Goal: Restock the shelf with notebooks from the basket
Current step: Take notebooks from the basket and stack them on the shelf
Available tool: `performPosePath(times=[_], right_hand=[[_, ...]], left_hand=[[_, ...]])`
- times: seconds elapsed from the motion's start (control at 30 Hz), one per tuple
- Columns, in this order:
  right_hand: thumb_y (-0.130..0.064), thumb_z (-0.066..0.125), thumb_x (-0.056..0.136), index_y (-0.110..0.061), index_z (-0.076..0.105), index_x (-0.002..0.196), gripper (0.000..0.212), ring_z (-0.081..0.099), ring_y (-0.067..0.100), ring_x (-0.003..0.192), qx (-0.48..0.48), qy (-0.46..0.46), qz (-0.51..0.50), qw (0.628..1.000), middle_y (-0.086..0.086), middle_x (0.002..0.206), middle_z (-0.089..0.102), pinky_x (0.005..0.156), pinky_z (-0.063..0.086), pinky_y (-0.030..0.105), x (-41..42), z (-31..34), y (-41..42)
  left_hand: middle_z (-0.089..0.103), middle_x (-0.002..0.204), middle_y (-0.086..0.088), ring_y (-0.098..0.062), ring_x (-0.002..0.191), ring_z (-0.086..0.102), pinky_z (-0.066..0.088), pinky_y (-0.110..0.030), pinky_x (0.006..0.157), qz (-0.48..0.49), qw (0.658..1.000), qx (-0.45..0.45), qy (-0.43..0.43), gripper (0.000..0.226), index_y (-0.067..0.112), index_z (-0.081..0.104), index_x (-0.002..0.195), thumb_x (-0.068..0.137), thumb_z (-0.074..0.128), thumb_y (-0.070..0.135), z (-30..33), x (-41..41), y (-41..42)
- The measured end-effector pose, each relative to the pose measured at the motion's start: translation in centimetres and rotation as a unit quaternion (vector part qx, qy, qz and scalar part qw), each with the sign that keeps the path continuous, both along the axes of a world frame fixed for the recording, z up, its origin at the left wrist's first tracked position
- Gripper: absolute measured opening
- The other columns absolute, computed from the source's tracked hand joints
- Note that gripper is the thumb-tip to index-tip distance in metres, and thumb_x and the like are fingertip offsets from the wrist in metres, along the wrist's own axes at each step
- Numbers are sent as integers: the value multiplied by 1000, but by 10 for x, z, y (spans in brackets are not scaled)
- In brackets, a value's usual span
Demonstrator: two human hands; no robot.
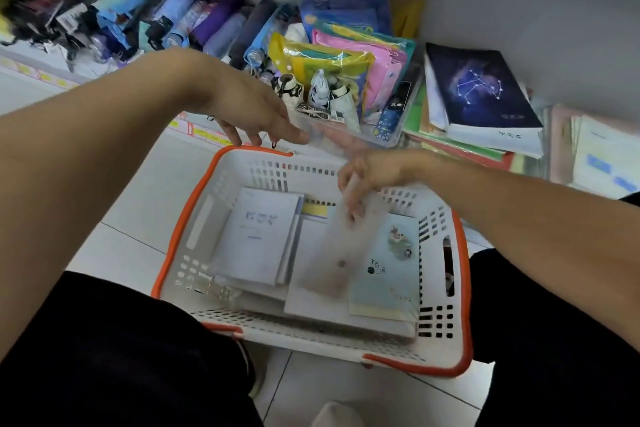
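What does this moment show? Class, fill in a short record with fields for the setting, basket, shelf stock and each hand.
setting: person crouched at a low shop shelf
basket: white basket, orange rim, on the floor between the knees
in basket: several notebooks, one pale blue notebook at right
shelf stock: starry notebook on a stack; umbrellas to the left
left hand: fingers relaxed, above the basket's far rim
right hand: pinches a blurred translucent item over the basket
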State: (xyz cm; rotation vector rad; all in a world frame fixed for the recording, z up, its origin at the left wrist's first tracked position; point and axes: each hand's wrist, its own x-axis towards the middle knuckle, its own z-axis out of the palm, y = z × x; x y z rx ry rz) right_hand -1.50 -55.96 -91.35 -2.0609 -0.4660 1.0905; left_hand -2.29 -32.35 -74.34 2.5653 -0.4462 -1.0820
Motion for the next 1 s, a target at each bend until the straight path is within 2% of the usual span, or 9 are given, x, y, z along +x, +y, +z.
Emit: performPosePath(times=[0.13, 0.23, 0.3, 0.37, 0.47, 0.6, 0.8, 0.9, 1.0], right_hand=[[-2, 74, 80, -14, 67, 88, 16, 72, 17, 77, 317, 52, -171, 932, 5, 84, 74, 74, 61, 30, 27, 67, 23], [0, 71, 84, -9, 64, 103, 21, 72, 20, 92, 377, 18, -264, 887, 6, 96, 75, 84, 60, 36, 35, 64, 39], [-10, 78, 83, -11, 58, 129, 51, 68, 18, 109, 225, -25, -237, 945, 1, 118, 71, 91, 57, 36, 26, 36, 37], [-28, 84, 79, -17, 42, 147, 81, 62, 12, 114, -31, -36, -127, 991, -5, 134, 61, 91, 55, 30, 6, -9, 23], [-47, 89, 67, -12, 29, 153, 111, 44, 27, 136, -313, -85, 3, 946, 8, 155, 39, 111, 40, 39, -33, -75, -5], [-64, 89, 51, -8, 16, 157, 140, 28, 31, 146, -394, -127, -25, 910, 12, 160, 25, 120, 28, 41, -64, -110, -26], [-59, 91, 50, -15, 36, 146, 118, 45, 27, 125, -397, -211, -45, 892, 7, 140, 40, 103, 43, 38, -72, -111, -29], [-46, 86, 70, -21, 57, 121, 64, 57, 22, 108, -405, -221, -12, 887, 0, 119, 59, 89, 44, 35, -59, -93, -27], [-23, 79, 85, -17, 57, 82, 23, 51, 14, 71, -291, -57, 55, 953, -7, 75, 56, 66, 40, 27, -32, -52, -20]], left_hand=[[73, 109, -13, -30, 101, 70, 55, -45, 92, 4, 998, 18, 62, 46, 9, 69, 113, 84, 67, 44, 0, 3, 7], [78, 86, -3, -20, 76, 75, 59, -31, 64, 39, 999, 22, 29, 22, 10, 69, 106, 92, 65, 26, -3, 16, 13], [77, 75, 0, -16, 66, 74, 56, -29, 60, 31, 997, 53, -36, 18, 9, 69, 101, 93, 65, 24, -3, 23, 18], [74, 65, 6, -11, 57, 72, 53, -26, 56, 24, 995, 75, -56, 15, 12, 69, 93, 94, 64, 27, -2, 24, 23], [73, 64, 7, -10, 55, 71, 53, -27, 57, 40, 996, 61, -46, 12, 15, 68, 90, 94, 64, 26, -4, 26, 29], [74, 65, 6, -11, 55, 71, 54, -28, 57, 41, 996, 65, -41, 13, 14, 67, 92, 94, 64, 26, -6, 26, 31], [74, 66, 6, -12, 57, 72, 53, -22, 46, 52, 997, 55, -29, 9, 17, 65, 93, 95, 62, 25, -6, 30, 31], [73, 63, 9, -9, 54, 71, 51, -19, 42, 51, 996, 54, -39, 9, 19, 63, 90, 94, 63, 28, -7, 31, 30], [75, 69, 5, -12, 62, 73, 56, -27, 57, 43, 997, 50, -41, 10, 20, 64, 97, 94, 63, 30, -7, 31, 32]])
